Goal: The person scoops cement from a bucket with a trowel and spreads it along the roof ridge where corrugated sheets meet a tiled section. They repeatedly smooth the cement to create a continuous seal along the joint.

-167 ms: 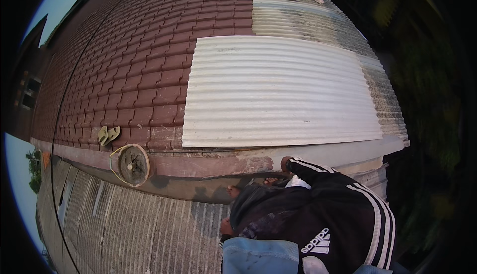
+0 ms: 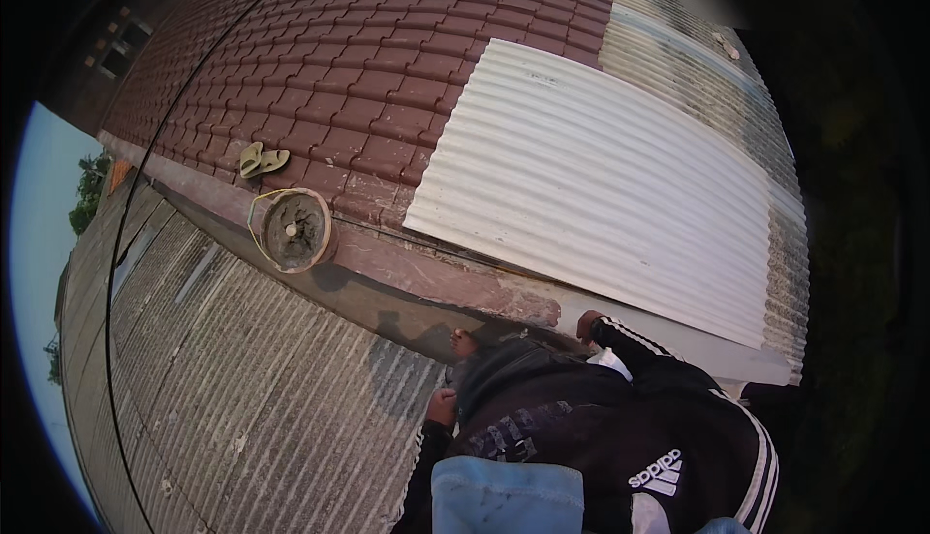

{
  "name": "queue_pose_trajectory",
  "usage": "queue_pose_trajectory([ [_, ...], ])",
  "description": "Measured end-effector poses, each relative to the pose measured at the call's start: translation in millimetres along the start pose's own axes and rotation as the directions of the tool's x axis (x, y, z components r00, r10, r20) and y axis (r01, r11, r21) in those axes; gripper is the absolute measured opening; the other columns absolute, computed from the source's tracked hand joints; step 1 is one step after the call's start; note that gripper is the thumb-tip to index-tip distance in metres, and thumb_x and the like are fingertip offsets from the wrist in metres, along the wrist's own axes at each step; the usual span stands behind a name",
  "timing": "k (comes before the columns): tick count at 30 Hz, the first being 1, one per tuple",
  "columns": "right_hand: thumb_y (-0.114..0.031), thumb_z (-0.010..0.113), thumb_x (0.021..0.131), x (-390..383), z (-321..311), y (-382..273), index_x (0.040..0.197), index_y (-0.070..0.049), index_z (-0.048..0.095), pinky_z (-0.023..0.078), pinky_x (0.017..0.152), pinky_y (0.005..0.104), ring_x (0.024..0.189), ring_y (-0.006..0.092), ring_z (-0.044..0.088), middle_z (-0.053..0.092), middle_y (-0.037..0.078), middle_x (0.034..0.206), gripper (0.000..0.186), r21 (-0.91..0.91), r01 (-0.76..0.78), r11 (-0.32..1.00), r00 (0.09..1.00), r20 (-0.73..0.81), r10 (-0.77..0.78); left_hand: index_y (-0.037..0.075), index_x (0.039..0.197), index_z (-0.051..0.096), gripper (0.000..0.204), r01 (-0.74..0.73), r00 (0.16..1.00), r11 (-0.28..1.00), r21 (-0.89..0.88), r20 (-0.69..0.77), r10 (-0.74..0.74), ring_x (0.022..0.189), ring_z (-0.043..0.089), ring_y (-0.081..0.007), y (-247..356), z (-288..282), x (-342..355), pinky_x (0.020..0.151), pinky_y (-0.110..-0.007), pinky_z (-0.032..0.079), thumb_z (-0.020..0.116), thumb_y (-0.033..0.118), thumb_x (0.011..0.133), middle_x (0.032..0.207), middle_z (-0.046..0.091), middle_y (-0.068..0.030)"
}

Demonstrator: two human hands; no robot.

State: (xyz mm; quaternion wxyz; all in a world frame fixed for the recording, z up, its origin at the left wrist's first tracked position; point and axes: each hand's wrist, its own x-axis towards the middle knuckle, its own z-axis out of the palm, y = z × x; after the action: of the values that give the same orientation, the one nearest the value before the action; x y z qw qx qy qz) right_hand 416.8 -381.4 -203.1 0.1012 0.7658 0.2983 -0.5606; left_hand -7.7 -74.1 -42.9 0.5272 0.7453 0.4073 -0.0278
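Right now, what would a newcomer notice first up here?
The white corrugated sheet, beside dark red roof tiles, stands out first. Left of it, a bucket stands along the tiles' lower edge, near what look like tan sandals. The right hand is near the sheet's lower edge.

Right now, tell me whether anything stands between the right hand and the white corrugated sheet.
Nothing visible does: the right hand is close to the lower edge of the white corrugated sheet, with only a pale ledge showing between them.

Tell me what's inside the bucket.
The bucket holds a dark, lumpy mass with a pale, rounded object showing near its middle. The mass covers the bucket's bottom and anything buried in it.
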Motion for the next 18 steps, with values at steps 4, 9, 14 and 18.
queue_pose_trajectory([
  [4, -0.031, 0.07, 0.09, -47.6, -29.5, -26.3, 0.112, -0.022, 0.074, 0.061, 0.076, 0.0453, 0.09, 0.0214, 0.077, 0.078, 0.004, 0.096, 0.024, -0.396, 0.245, 0.885, 0.969, 0.112, -0.218, 0.004, 0.085, 0.064, 0.015, 0.147, 0.978, 0.839, -0.523, -0.048, -0.201, 0.058, 0.062, -0.0167, 2.9, 7.6, -31.6, 0.054, -0.035, 0.05, 0.072, 0.015, 0.09, 0.076, 0.066, -0.0062],
  [9, -0.023, 0.068, 0.098, -146.0, -118.4, -128.1, 0.105, -0.006, 0.072, 0.059, 0.066, 0.0373, 0.08, 0.0174, 0.073, 0.077, 0.008, 0.093, 0.019, 0.267, 0.365, 0.892, 0.93, -0.067, -0.361, 0.005, 0.08, 0.061, 0.015, 0.228, 0.97, 0.777, -0.587, 0.064, -0.235, 0.05, 0.056, -0.0156, 10.6, 2.8, -48.6, 0.045, -0.034, 0.044, 0.068, 0.01, 0.092, 0.063, 0.059, -0.004],
  [14, -0.028, 0.07, 0.102, -325.3, -241.0, -312.2, 0.132, -0.001, 0.066, 0.055, 0.077, 0.0268, 0.084, 0.0099, 0.069, 0.076, 0.007, 0.106, 0.041, 0.501, 0.785, 0.365, 0.561, -0.322, -0.763, 0.008, 0.074, 0.058, 0.027, 0.24, 0.956, 0.639, -0.731, 0.063, -0.286, 0.044, 0.047, -0.0128, 4.0, 2.3, -61.0, 0.041, -0.032, 0.035, 0.067, 0.018, 0.098, 0.06, 0.053, -0.0016],
  [18, -0.05, 0.07, 0.099, -491.9, -315.9, -466.7, 0.158, 0.006, 0.037, 0.057, 0.076, 0.028, 0.094, 0.0167, 0.073, 0.075, 0.018, 0.12, 0.088, 0.192, 0.978, -0.087, -0.02, -0.328, -0.945, 0.009, 0.073, 0.058, 0.033, 0.224, 0.945, 0.61, -0.76, 0.015, -0.328, 0.044, 0.047, -0.0127, 4.0, -4.5, -64.2, 0.041, -0.032, 0.036, 0.068, 0.023, 0.101, 0.058, 0.053, -0.0017],
])
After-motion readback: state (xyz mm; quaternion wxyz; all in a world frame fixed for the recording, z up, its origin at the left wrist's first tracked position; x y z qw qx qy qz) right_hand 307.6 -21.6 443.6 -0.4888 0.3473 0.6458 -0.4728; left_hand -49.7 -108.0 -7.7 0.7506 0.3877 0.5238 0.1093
